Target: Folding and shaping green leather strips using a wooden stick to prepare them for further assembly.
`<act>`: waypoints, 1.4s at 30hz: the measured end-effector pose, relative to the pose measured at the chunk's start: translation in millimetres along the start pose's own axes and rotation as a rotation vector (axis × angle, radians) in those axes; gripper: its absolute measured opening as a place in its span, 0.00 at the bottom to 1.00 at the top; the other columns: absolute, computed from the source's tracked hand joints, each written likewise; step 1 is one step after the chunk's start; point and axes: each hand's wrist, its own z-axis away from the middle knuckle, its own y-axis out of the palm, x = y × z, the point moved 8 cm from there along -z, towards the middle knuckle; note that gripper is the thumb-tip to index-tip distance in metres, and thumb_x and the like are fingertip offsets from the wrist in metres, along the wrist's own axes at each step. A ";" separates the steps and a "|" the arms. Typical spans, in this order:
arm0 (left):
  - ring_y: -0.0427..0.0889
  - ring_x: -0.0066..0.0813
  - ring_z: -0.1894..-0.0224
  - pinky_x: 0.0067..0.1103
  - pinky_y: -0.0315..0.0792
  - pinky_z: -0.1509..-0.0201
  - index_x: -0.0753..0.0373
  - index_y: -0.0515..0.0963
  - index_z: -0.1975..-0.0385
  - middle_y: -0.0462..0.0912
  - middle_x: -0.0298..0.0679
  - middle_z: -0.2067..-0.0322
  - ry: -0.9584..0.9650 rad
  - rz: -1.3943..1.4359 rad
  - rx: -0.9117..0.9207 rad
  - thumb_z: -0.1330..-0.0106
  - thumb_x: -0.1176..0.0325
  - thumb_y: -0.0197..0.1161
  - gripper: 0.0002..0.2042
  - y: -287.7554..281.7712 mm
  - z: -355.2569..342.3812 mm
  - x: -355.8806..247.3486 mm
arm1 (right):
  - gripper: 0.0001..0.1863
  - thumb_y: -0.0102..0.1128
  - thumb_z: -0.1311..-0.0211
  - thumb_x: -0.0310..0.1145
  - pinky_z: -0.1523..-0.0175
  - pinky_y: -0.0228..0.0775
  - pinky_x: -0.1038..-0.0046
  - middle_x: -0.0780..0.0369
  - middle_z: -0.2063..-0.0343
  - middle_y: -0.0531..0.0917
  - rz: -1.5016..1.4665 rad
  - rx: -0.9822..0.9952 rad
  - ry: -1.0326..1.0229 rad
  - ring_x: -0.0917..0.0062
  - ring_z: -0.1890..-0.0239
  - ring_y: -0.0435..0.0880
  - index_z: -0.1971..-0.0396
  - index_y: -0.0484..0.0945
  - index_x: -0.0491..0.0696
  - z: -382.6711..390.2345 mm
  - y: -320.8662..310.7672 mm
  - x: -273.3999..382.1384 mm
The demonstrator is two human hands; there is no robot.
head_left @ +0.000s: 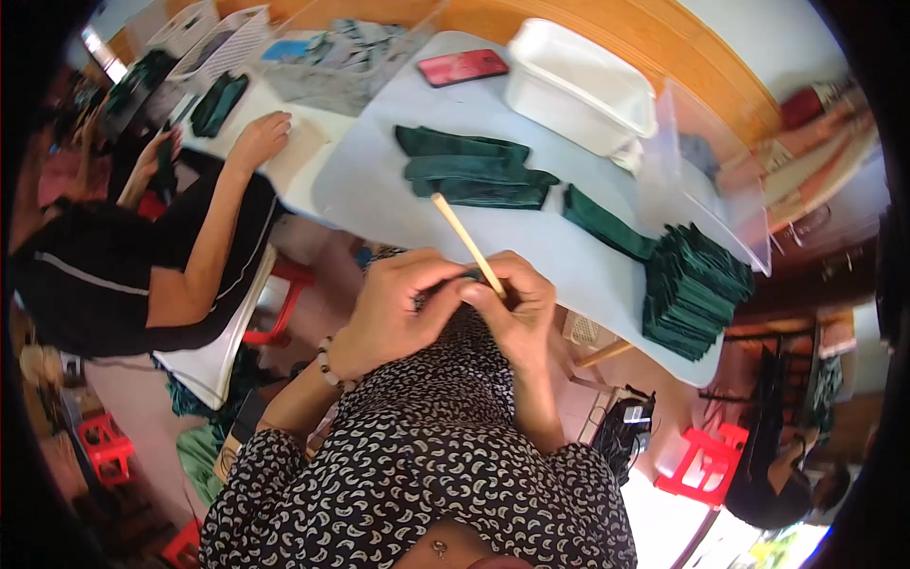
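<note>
My left hand [403, 299] and my right hand [517, 302] meet in front of my body, just off the table's near edge. A thin, pale wooden stick [459, 230] is gripped in my right hand and slants up and to the left. Between the two hands a small bit of dark green fabric [471, 274] shows, pinched by my left fingers; most of it is hidden. On the table beyond lie flat dark green fabric strips [474, 171]. A single folded green strip [607, 223] leads to a tall stack of green fabric pieces [694, 292] at the right.
A white plastic tub [580, 90] stands at the back of the pale table [370, 180], with a red phone [463, 67] beside it and a clear bin [701, 171] to its right. A co-worker [142, 256] sits at the left. Red stools [703, 460] stand on the floor.
</note>
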 end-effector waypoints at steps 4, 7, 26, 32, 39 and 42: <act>0.77 0.29 0.77 0.21 0.68 0.73 0.70 0.80 0.67 0.79 0.42 0.77 -0.002 -0.018 0.069 0.40 0.76 0.63 0.05 13.4 -2.0 10.3 | 0.04 0.68 0.45 0.26 0.78 0.52 0.81 0.67 0.81 0.76 0.176 -0.079 -0.086 0.89 0.83 0.62 0.71 0.84 0.42 1.2 -11.8 13.3; 0.76 0.30 0.78 0.20 0.67 0.74 0.70 0.79 0.69 0.78 0.43 0.77 0.008 0.022 0.107 0.40 0.76 0.62 0.04 23.4 -9.9 6.9 | 0.05 0.68 0.45 0.27 0.78 0.52 0.81 0.66 0.81 0.76 0.164 -0.078 0.035 0.88 0.83 0.62 0.69 0.84 0.43 5.8 -24.7 15.7; 0.72 0.09 0.70 0.11 0.66 0.68 0.67 0.75 0.57 0.77 0.29 0.69 -0.613 0.615 0.269 0.29 0.65 0.55 0.11 115.5 -12.0 89.6 | 0.09 0.62 0.40 0.34 0.73 0.66 0.70 0.60 0.80 0.79 0.970 -0.588 0.101 0.69 0.79 0.76 0.68 0.76 0.44 -7.3 -157.5 22.3; 0.82 0.35 0.58 0.27 0.75 0.55 0.69 0.77 0.57 0.82 0.46 0.58 -0.139 -0.068 -0.040 0.34 0.65 0.60 0.13 51.7 -17.2 69.1 | 0.15 0.62 0.41 0.34 0.64 0.74 0.62 0.54 0.58 0.82 1.156 -0.437 0.042 0.56 0.67 0.83 0.54 0.78 0.48 13.5 -141.7 15.2; 0.77 0.43 0.46 0.33 0.70 0.42 0.64 0.79 0.56 0.81 0.42 0.53 0.313 -0.330 0.126 0.44 0.61 0.69 0.19 24.1 -1.2 49.5 | 0.20 0.65 0.45 0.37 0.60 0.76 0.66 0.55 0.45 0.77 1.041 -0.082 0.047 0.63 0.70 0.85 0.52 0.79 0.47 7.6 -127.2 -10.2; 0.74 0.41 0.44 0.32 0.69 0.41 0.62 0.78 0.53 0.78 0.40 0.48 0.300 -0.418 0.175 0.49 0.59 0.73 0.24 30.9 9.8 59.2 | 0.23 0.67 0.46 0.39 0.59 0.76 0.66 0.56 0.44 0.77 1.051 -0.034 0.064 0.64 0.67 0.85 0.51 0.78 0.46 7.7 -132.0 -10.0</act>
